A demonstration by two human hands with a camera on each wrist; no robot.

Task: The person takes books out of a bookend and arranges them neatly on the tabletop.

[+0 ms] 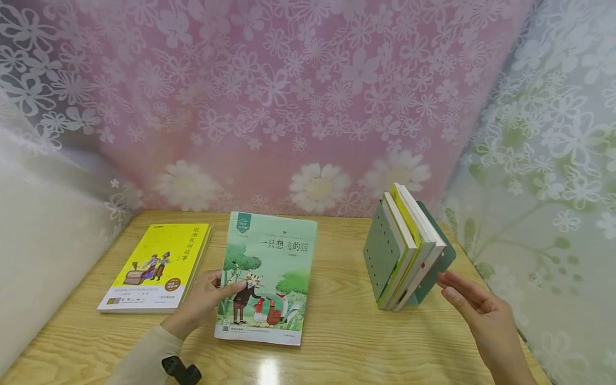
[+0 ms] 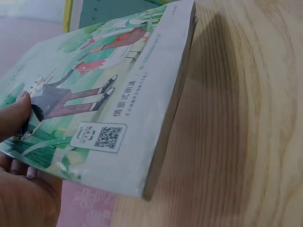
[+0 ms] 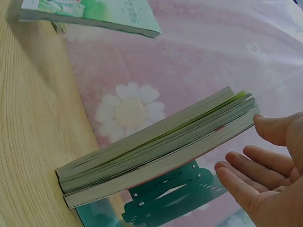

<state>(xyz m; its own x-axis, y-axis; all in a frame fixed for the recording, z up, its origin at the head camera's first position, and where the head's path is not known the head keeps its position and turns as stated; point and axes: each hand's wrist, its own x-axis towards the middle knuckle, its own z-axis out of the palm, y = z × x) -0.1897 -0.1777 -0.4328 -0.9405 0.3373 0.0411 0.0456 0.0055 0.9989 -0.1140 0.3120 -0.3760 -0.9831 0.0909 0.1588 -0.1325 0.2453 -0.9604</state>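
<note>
My left hand [image 1: 204, 300] grips a green paperback book [image 1: 269, 251] by its left edge, thumb flat on the cover and fingers underneath. The cover shows a cat and birds among trees. In the left wrist view, the book's lower edge [image 2: 170, 109] is tilted above the wood, casting a shadow. At the right, my right hand [image 1: 483, 318] is beside a green metal bookend [image 1: 377, 256], its fingers extended and nothing in its grasp. Several books [image 1: 417, 243] lean upright within the bookend. In the right wrist view, the thumb [image 3: 274, 130] is right at the outer book's corner.
A yellow-covered book [image 1: 154, 256] lies on top of another at the left of the wooden table [image 1: 337, 331]. Floral cloth [image 1: 289, 107] hangs behind the table and along both sides. A black device [image 1: 180, 369] is strapped at the left sleeve.
</note>
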